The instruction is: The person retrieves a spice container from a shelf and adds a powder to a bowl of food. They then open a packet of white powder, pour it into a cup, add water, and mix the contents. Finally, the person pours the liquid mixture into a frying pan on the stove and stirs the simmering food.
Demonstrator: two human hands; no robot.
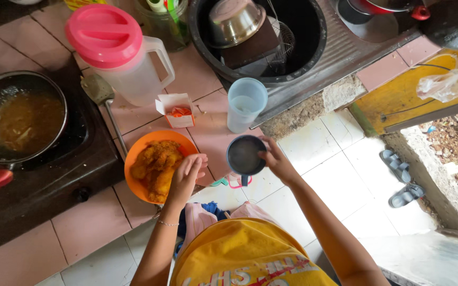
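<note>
**Two hands over a tiled kitchen counter, one holding a dark cup**

Seen from above, a pink tiled counter [86, 222] fills the left and centre of the frame. At the far left sits a dark stove [54, 180] carrying a metal pan [19, 119] of brown sauce, its red handle pointing to the lower left edge. At the top centre a large black basin [308, 47] holds a steel bowl [234, 20] and a wire strainer. To its left, in the upper left of the frame, stands a clear plastic jug [128, 69] with a round pink lid. White floor tiles [340, 164] spread across the right half, with a pair of grey sandals [401, 177] lying on them at the right.

Near the centre, an orange plate [139, 153] of golden fried food rests on the counter. The left hand [186, 177] hovers at the plate's right edge — fingers held close together and slightly curled, pointing up the frame; whether they touch the food cannot be told.

Just right of it, the right hand [276, 161] holds a small dark cup [245, 155] of cloudy liquid at the counter's edge, fingers and thumb pinching its right rim. The cup lies in the middle of the frame, just below a pale blue tumbler [246, 105] that stands on the counter. A small white and orange carton [177, 111], flap open, sits left of the tumbler — above the plate. A metal spatula [102, 98] lies between jug and plate.
</note>
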